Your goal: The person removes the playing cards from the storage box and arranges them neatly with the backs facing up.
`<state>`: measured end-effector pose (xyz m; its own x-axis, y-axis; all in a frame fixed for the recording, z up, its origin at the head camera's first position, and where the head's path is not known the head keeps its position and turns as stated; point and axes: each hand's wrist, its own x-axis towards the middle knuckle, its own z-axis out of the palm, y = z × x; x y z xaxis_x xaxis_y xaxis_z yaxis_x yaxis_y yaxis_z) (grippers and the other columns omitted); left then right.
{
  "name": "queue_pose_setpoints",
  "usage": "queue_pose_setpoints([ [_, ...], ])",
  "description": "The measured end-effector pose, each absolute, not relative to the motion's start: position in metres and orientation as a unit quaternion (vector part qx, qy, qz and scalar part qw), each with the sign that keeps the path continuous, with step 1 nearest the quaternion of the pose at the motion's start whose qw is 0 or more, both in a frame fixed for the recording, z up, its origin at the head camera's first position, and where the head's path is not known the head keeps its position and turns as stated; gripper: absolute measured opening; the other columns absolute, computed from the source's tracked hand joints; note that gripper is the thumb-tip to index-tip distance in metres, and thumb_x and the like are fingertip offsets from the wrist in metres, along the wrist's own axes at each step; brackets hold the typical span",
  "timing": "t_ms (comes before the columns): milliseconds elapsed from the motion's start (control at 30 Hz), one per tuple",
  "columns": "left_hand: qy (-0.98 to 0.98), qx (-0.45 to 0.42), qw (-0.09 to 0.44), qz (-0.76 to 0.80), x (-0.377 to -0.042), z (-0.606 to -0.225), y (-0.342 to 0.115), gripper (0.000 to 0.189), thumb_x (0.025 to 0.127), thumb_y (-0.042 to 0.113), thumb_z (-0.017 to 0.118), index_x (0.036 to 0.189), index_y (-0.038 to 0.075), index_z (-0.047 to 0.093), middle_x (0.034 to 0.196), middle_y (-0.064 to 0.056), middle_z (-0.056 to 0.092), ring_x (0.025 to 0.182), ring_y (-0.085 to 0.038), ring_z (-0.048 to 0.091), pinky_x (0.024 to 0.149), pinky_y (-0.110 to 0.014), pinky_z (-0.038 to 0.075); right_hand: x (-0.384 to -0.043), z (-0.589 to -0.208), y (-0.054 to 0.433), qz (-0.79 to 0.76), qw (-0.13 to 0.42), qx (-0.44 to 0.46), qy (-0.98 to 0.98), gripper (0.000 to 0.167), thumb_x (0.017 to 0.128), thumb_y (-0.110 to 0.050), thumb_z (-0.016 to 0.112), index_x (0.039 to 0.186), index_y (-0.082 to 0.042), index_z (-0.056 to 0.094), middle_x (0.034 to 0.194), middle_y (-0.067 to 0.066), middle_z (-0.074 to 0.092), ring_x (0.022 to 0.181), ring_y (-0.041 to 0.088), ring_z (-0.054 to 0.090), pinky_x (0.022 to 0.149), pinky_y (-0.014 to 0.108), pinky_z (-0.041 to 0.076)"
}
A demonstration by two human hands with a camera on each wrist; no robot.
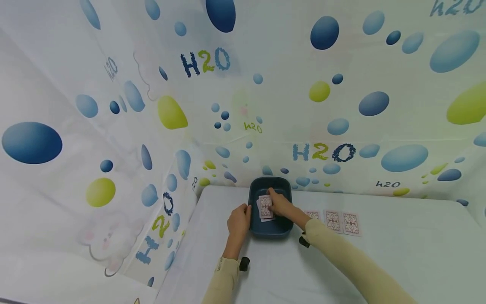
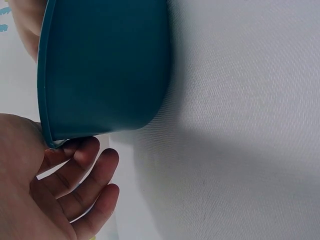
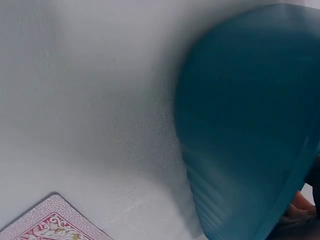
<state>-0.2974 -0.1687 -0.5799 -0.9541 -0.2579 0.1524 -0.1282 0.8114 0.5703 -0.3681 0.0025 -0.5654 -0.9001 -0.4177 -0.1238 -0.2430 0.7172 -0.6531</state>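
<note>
A dark teal plastic basin (image 1: 270, 232) stands on the white table near the back wall. My left hand (image 1: 238, 220) grips its left rim; in the left wrist view the thumb side is over the rim and the fingers (image 2: 90, 185) curl beneath it. Inside the basin, my right hand (image 1: 281, 204) pinches the right side of a red-patterned playing card (image 1: 265, 207). At least one more card edge shows under that card. In the right wrist view the basin's wall (image 3: 250, 115) hides most of the hand's work.
To the right of the basin, three playing cards lie back up in a row: a left card (image 1: 313, 215) partly behind the right forearm, a middle card (image 1: 333, 221) and a right card (image 1: 351, 223). A patterned sheet (image 1: 273, 109) covers the walls behind the table.
</note>
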Motion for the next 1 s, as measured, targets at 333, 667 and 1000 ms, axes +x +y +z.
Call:
queue_pose_setpoints([
  [333,-0.945,0.104,0.113,-0.287,-0.296,-0.576,-0.166,0.032,0.102,0.030,0.058,0.076,0.011,0.061,0.062,-0.001,0.051,0.054,-0.016,0.046,0.050,-0.029,0.031,-0.363,-0.557,0.021,-0.385,0.128,-0.198,0.892,0.046,0.094,-0.008,0.069,0.135,-0.008,0.049,0.085,0.006,0.061,0.070,0.015,0.056,0.063,0.027,0.046],
  [667,-0.945,0.081,0.133,-0.287,-0.293,-0.576,-0.167,0.034,0.102,0.029,0.058,0.073,0.012,0.057,0.062,-0.001,0.052,0.052,-0.015,0.045,0.048,-0.030,0.031,-0.351,-0.543,0.050,-0.420,0.109,-0.255,0.864,0.049,0.093,-0.009,0.070,0.136,-0.002,0.049,0.081,0.006,0.060,0.067,0.013,0.051,0.063,0.028,0.042],
  [1000,-0.940,0.080,0.143,-0.300,-0.289,-0.573,-0.167,0.036,0.102,0.027,0.058,0.070,0.012,0.054,0.060,0.000,0.049,0.051,-0.015,0.044,0.048,-0.030,0.030,-0.347,-0.538,0.088,-0.454,0.142,-0.240,0.846,0.053,0.095,-0.014,0.069,0.141,-0.002,0.045,0.085,0.007,0.063,0.075,0.015,0.055,0.070,0.031,0.045],
])
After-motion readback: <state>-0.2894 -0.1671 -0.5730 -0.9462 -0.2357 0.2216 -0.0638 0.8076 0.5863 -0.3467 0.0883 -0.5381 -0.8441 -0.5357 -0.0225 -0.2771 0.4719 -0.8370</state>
